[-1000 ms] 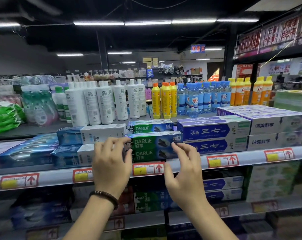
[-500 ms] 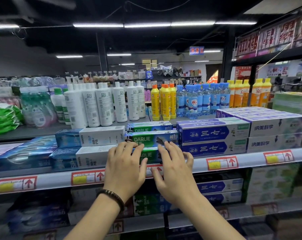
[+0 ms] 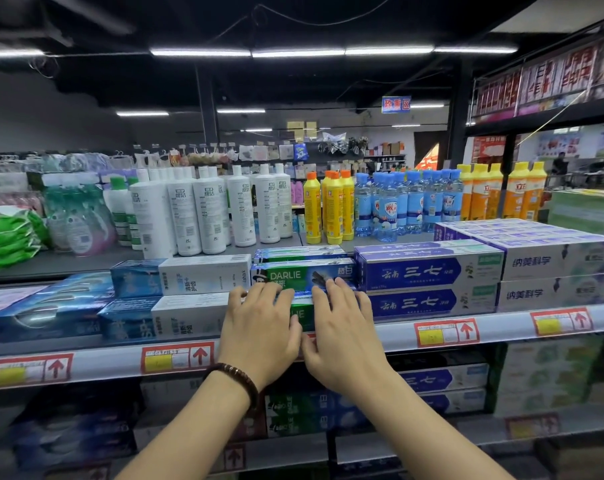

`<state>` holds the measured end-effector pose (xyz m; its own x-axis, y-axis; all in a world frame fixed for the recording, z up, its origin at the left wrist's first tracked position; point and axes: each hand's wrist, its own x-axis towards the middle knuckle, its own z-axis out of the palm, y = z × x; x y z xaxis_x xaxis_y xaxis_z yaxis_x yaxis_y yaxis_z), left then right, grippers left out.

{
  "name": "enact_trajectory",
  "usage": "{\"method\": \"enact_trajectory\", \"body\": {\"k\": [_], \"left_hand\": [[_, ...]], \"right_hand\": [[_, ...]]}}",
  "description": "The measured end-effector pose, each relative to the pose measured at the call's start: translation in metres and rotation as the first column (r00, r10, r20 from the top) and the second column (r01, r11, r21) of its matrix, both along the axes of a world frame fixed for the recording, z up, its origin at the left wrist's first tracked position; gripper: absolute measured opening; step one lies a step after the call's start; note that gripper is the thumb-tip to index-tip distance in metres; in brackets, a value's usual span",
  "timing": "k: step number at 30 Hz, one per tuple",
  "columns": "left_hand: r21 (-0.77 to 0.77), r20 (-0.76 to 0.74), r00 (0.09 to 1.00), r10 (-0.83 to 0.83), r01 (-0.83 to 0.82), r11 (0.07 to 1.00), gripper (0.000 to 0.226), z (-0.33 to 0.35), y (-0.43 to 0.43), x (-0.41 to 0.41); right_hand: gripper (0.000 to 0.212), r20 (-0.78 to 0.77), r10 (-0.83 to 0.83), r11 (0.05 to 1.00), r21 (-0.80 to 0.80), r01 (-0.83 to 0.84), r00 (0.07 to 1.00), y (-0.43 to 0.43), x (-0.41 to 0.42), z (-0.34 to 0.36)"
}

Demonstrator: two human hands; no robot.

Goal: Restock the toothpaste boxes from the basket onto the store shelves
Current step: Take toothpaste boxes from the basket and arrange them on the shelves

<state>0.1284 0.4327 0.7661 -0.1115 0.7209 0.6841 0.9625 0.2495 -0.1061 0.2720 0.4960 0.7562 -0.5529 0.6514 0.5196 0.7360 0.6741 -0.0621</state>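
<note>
Green Darlie toothpaste boxes (image 3: 295, 274) lie stacked two high on the shelf (image 3: 501, 327), between white-and-blue boxes (image 3: 189, 277) and purple boxes (image 3: 428, 271). My left hand (image 3: 260, 330), with a bead bracelet at the wrist, presses straight fingers against the front of the lower Darlie box. My right hand (image 3: 342, 332) presses the same stack beside it, fingertips reaching the upper box. The lower box is mostly hidden behind both hands. No basket is in view.
White bottles (image 3: 203, 209), yellow bottles (image 3: 331, 206) and water bottles (image 3: 408, 202) stand behind the toothpaste. Pale boxes (image 3: 553, 261) fill the shelf's right end, blue packs (image 3: 47, 310) its left. A lower shelf (image 3: 442, 379) holds more boxes.
Both hands moved inward from the ends of the Darlie boxes to their front and pushed the stack back into the shelf.
</note>
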Motion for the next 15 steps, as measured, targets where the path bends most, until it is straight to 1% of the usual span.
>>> {"method": "enact_trajectory", "body": {"k": [10, 15], "left_hand": [[-0.047, 0.057, 0.998, 0.021, -0.018, 0.999, 0.049, 0.005, 0.01, -0.002], [-0.059, 0.07, 0.997, 0.014, -0.009, 0.998, 0.049, 0.005, 0.014, -0.005]], "right_hand": [[0.082, 0.08, -0.003, 0.999, -0.049, 0.007, 0.997, 0.006, -0.012, 0.013], [0.082, 0.073, -0.001, 0.998, -0.066, 0.006, 0.997, 0.008, -0.015, 0.013]]}}
